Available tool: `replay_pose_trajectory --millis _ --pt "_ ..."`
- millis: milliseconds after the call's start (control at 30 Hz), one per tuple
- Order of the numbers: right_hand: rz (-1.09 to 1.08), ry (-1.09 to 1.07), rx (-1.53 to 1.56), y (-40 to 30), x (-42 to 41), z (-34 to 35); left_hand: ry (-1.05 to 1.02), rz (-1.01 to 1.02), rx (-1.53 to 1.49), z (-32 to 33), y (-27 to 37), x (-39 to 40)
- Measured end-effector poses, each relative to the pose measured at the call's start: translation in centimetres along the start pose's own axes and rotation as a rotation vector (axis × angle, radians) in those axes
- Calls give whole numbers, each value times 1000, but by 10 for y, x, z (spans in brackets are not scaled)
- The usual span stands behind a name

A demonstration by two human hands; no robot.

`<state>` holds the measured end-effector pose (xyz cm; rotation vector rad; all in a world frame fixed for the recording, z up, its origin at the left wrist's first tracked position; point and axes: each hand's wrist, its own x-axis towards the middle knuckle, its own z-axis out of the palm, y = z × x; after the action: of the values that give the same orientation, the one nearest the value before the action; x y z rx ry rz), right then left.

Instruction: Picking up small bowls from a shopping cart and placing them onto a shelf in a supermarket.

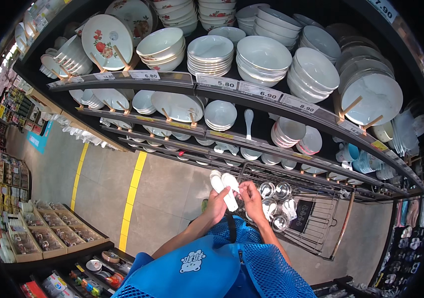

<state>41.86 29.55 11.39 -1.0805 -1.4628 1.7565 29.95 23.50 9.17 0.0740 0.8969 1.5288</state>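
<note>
Several white ceramic soup spoons [217,183] lie stacked in my left hand [216,204], their bowls pointing away from me. Beside them, my right hand [250,199] has its fingertips on the handle end of another white spoon [229,180] whose bowl rests against the stack. Just right of my right hand is a wire shopping cart [318,223] holding glass or shiny metal lidded items [282,190], more white spoons [289,209] and a black flat panel. A single white spoon [248,121] stands on the middle shelf ahead.
Shelves [234,86] ahead carry stacked white bowls [264,56], floral plates [106,41] and marbled plates [372,98]. Display bins [33,242] stand at lower left. Yellow tape [133,197] marks the floor. Hanging goods [405,242] are at right.
</note>
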Motion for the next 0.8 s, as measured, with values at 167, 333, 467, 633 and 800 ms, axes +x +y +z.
replay_pose_trajectory --millis 167,333,467,633,800 --pt "-109 148 -90 3 1 -8 -35 -20 -55 10 7 -6" --pt "-224 245 -163 -23 13 -9 -24 -40 -45 9 12 -7" --pt "-266 197 -275 -38 42 -15 -43 -52 -26 14 15 -5" --pt "-379 293 -337 -54 111 -24 -84 -60 13 19 18 -5" --pt "-300 333 -563 -51 161 -30 -51 -28 27 12 17 -9"
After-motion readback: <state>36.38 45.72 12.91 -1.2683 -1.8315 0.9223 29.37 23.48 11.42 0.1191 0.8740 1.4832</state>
